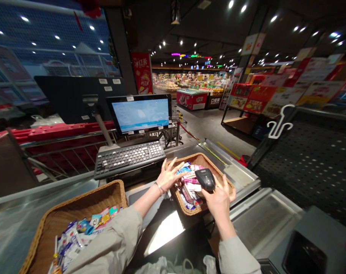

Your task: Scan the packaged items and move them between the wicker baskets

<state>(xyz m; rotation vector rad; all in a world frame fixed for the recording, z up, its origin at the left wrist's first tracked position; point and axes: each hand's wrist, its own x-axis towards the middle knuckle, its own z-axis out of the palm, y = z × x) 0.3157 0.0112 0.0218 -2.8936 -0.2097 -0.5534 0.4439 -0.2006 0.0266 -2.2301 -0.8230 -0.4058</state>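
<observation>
A wicker basket [187, 208] full of small colourful packets [191, 188] stands on the counter in front of me. My left hand [167, 177] reaches over its left side, fingers spread, with the fingertips close to the packets; whether they touch is unclear. Over the basket's right side, my right hand [220, 196] holds a black barcode scanner [205, 179], its head above the packets and its grip hidden by the hand. Some fingers of that hand stretch past the scanner toward the basket's right rim. A second, larger wicker basket [38, 238] at lower left holds more wrapped packets [75, 238].
Behind my left hand are a black keyboard [129, 156] and a lit monitor [142, 114]. Metal counter trays [267, 217] lie to the right, with a white hook [279, 123] on a dark perforated panel [312, 163]. A dark phone-like device [304, 253] lies at lower right.
</observation>
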